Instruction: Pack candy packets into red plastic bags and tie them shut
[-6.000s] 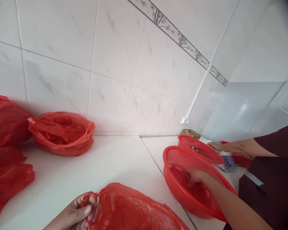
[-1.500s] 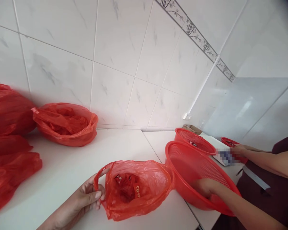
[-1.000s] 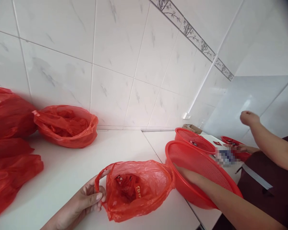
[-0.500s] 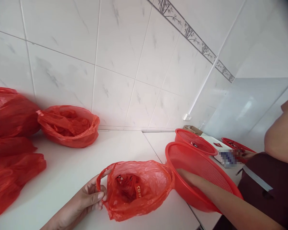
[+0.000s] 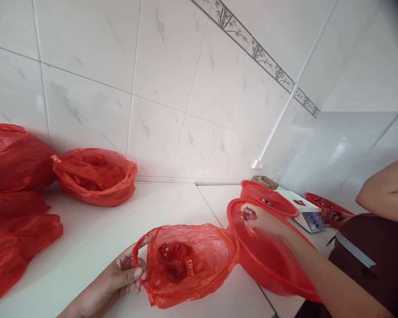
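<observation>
A red bag [image 5: 214, 251] sits on the bench [image 5: 162, 205], its mouth gaping, with printed red packets [image 5: 177, 260] gathered toward its nine o'clock end. Clock directions are taken from this bag, twelve pointing to the tiled wall [image 5: 93, 48].

At nine o'clock the left hand [image 5: 124, 274] pinches the bag's handle loop [image 5: 136, 251] between thumb and fingers. At two o'clock the right hand [image 5: 254, 218] has its fingers curled around a small clutch of packets [image 5: 248, 214], over the near end of a large red basket [image 5: 278, 256]; motion blurs the hand a little. The basket lies at three o'clock, right up against the bag's end; whether they touch, I cannot tell.

At two o'clock, behind it, stands a second red basket [image 5: 283, 203] with a few packets inside, then a white device [image 5: 287, 196] carrying a single red packet [image 5: 299, 202], its front pixelated. A third red basket [image 5: 340, 205] is farther out, near a co-worker's arm [image 5: 388, 190] and dark clothing [image 5: 381, 238].

At ten o'clock an open red sack [image 5: 108, 196] rests by the wall, beside a bulky one [image 5: 16, 165]; crumpled red plastic [image 5: 29, 240] lies at nine.
</observation>
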### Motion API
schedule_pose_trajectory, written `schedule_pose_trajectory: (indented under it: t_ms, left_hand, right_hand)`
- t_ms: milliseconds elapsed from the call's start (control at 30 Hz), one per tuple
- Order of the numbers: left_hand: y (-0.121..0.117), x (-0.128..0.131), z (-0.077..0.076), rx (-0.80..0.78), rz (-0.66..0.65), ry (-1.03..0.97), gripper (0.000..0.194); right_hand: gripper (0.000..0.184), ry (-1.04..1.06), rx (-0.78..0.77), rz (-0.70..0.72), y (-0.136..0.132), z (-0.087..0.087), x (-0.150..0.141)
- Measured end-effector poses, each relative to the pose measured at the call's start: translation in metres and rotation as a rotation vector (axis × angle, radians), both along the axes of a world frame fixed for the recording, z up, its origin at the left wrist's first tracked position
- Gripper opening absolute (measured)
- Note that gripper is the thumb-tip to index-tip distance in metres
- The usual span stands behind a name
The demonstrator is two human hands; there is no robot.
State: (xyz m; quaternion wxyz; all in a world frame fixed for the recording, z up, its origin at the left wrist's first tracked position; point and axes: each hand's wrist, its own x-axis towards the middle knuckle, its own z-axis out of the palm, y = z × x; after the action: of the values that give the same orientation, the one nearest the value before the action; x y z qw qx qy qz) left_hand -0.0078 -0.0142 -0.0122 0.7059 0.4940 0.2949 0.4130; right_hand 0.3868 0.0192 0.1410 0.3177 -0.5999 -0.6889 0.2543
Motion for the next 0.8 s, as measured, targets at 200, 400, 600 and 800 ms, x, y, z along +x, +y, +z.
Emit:
schedule_pose_trajectory:
  t_ms: [200,400,600,800]
  left_hand:
    - [-0.002,-0.001,-0.002,-0.030,-0.015,-0.042,0.048]
    - [-0.004,0.000,0.001,-0.030,-0.006,-0.037,0.043]
    - [-0.005,0.000,0.000,-0.027,-0.020,-0.039,0.037]
    - [-0.005,0.001,0.003,-0.062,0.008,-0.042,0.070]
  right_hand:
    - [0.034,-0.057,-0.092,0.359,-0.008,0.014,-0.061]
    - [0.045,-0.414,-0.077,0.558,-0.005,-0.011,-0.112]
    - [0.070,-0.362,-0.178,0.373,-0.002,-0.013,-0.098]
    - [0.017,-0.357,0.050,0.004,-0.016,0.004,-0.056]
